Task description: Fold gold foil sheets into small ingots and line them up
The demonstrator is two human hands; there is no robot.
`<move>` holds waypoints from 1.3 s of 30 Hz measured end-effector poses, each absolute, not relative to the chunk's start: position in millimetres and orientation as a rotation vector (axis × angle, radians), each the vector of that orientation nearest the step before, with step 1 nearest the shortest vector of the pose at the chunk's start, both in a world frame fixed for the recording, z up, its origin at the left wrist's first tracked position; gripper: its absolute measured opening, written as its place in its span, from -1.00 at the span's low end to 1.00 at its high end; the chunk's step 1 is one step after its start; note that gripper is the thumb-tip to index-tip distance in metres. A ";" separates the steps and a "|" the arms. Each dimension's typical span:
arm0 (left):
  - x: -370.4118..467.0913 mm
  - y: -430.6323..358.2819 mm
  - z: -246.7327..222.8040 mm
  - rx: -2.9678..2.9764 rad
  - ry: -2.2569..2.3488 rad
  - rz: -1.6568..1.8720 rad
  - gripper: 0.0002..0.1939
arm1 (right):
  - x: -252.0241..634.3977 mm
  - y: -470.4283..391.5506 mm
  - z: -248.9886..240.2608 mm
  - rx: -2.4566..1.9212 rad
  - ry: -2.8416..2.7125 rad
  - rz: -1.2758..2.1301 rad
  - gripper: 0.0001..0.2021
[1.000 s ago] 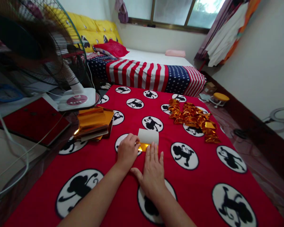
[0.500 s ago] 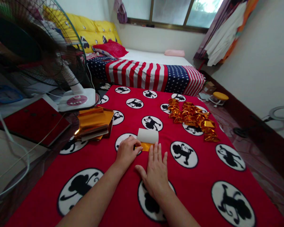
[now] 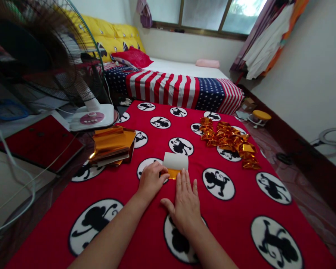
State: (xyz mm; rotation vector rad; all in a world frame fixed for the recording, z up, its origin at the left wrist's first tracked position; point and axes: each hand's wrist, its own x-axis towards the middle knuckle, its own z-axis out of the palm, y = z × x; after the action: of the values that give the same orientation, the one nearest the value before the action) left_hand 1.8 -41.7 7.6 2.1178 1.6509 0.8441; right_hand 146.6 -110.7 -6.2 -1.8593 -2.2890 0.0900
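Observation:
A sheet of paper (image 3: 176, 161), white on its upper part and gold on a folded strip along its near edge, lies on the red cloth with monkey prints. My left hand (image 3: 152, 177) pinches the left end of the gold strip between thumb and fingers. Flat on the strip's right end rest the fingertips of my right hand (image 3: 187, 198), its thumb spread to the left. A stack of gold sheets (image 3: 113, 144) sits to the left. Several folded gold pieces (image 3: 226, 136) stand in rows at the right.
On the left, a running fan (image 3: 92, 116) stands beside a dark red box (image 3: 40, 140) and white cables. Beyond the cloth is a bed (image 3: 168, 87) with a striped, starred cover. A yellow stool (image 3: 261, 115) and a ring-shaped stand (image 3: 334, 136) are on the right.
The view has shifted very slightly. Both hands keep their places on the paper.

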 end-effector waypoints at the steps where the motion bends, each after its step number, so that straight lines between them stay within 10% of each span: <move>1: 3.9 -43.2 8.6 2.150 1.685 0.858 -0.98 | 148.1 -110.9 -6.9 -1.868 -2.285 0.077 -0.05; 13: 12.5 -61.6 21.3 2.378 0.864 0.477 -0.23 | 147.0 -114.5 -4.7 -1.819 -2.299 0.050 -0.19; 39: -10.3 -44.5 0.8 2.439 1.599 0.498 -0.49 | 145.2 -107.0 -1.0 -1.832 -2.312 0.190 -0.04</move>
State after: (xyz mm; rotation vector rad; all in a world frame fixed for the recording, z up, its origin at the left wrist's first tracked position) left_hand -10.3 -44.5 0.8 2.4387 1.5991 0.4978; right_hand 145.2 -107.0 -1.0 -1.8319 -2.3122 0.1902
